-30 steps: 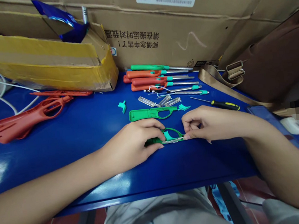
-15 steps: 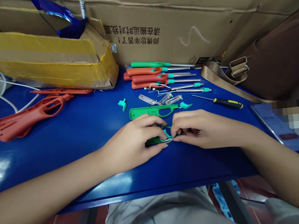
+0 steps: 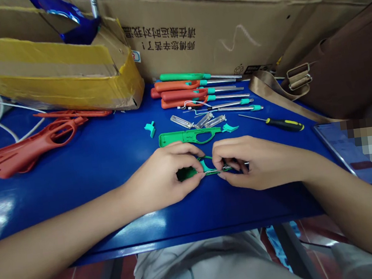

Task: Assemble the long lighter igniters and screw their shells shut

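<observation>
Between my hands, near the table's front edge, lies a green lighter shell half with a teal trigger in it. My left hand is closed around the shell's wide end, thumb and index fingertips by the trigger. My right hand pinches at the front end, where a wire and a bit of metal tube show; its fingers hide most of that. Just beyond lies another green shell half, with a loose teal trigger at its tip. Several clear fuel tanks lie behind it.
Several assembled lighters and metal tubes with wires lie at the back. A screwdriver and a phone are on the right. Red shell halves and a taped carton stand left. A teal piece lies mid-table.
My right hand's fingers have shifted slightly right along the shell's front end, and more of the wire and metal tube shows. My left hand stays on the shell. The view has tilted slightly.
</observation>
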### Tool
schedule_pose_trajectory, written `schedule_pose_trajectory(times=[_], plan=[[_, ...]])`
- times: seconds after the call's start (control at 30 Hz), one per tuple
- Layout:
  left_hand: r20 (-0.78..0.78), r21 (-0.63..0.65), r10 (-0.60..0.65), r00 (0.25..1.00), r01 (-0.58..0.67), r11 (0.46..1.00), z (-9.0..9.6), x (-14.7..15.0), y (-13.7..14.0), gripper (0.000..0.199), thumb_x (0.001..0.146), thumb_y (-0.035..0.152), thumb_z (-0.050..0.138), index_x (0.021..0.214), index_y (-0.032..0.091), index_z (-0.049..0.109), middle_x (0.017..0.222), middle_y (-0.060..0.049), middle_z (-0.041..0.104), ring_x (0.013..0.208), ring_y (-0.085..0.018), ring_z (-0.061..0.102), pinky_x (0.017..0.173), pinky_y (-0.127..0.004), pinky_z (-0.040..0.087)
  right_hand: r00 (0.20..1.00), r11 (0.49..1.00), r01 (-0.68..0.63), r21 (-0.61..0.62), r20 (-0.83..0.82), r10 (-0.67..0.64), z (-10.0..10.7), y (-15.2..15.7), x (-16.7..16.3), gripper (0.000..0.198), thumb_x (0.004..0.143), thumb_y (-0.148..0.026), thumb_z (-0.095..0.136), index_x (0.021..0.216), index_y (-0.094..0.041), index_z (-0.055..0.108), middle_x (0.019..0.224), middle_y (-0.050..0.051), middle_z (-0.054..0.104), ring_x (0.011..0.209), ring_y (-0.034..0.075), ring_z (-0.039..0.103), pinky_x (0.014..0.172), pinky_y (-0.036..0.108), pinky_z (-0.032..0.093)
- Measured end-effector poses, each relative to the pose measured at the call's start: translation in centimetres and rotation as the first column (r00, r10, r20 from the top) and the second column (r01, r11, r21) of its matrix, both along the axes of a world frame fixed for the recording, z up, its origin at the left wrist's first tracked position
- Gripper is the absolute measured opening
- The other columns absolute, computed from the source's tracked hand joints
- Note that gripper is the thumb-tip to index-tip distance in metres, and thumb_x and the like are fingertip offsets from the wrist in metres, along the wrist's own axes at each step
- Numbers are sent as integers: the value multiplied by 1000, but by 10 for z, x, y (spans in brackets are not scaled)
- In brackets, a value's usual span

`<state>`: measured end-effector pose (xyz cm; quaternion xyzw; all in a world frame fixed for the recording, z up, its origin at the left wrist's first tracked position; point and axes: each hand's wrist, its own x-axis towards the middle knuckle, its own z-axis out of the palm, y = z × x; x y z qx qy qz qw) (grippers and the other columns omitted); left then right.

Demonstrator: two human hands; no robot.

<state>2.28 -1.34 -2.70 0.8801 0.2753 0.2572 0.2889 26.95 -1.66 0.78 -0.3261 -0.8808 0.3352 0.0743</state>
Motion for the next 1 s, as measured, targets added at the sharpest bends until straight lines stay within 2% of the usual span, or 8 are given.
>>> schedule_pose_trajectory(times=[0.17,0.27,0.6,0.8,1.0], plan=[[12,-7,-8,1000,8,1000,0,0,0,8,90,19,69,88,17,77,113,-6,75,103,-17,71,93,-30,55,999,999,37,24,30,-38,0,-1,-1,12,91,-20,62,85,-21,52,80,-6,53,67,8,46,59,24,34],[13,-9,-4,1000,4,1000,-1,-1,1,8,90,20,70,87,18,77,112,-6,75,103,-18,72,92,-30,55,996,998,65,5,55,-65,0,-1,-2,11,92,-19,60,86,-22,52,77,-6,52,64,9,44,56,24,32],[-4,-60,26,1000,-27,998,1,0,2,7,88,17,71,84,17,76,108,-5,76,102,-18,73,91,-30,55,997,998,54,24,45,-55,-1,0,-2,10,97,-24,59,89,-21,54,81,-4,56,65,10,46,60,25,33],[39,-144,47,998,-41,989,3,2,4,5,83,13,74,84,18,73,101,-3,77,96,-18,73,86,-29,56,997,997,74,37,25,-75,-6,1,-2,16,95,-24,64,85,-21,52,77,-5,53,62,10,43,57,24,31],[14,-213,62,998,-58,975,4,3,7,8,83,15,77,90,19,75,97,-2,76,91,-17,71,84,-29,56,998,997,67,41,14,-67,-7,1,-1,12,96,-23,63,87,-21,54,78,-5,55,63,9,44,59,24,32]])
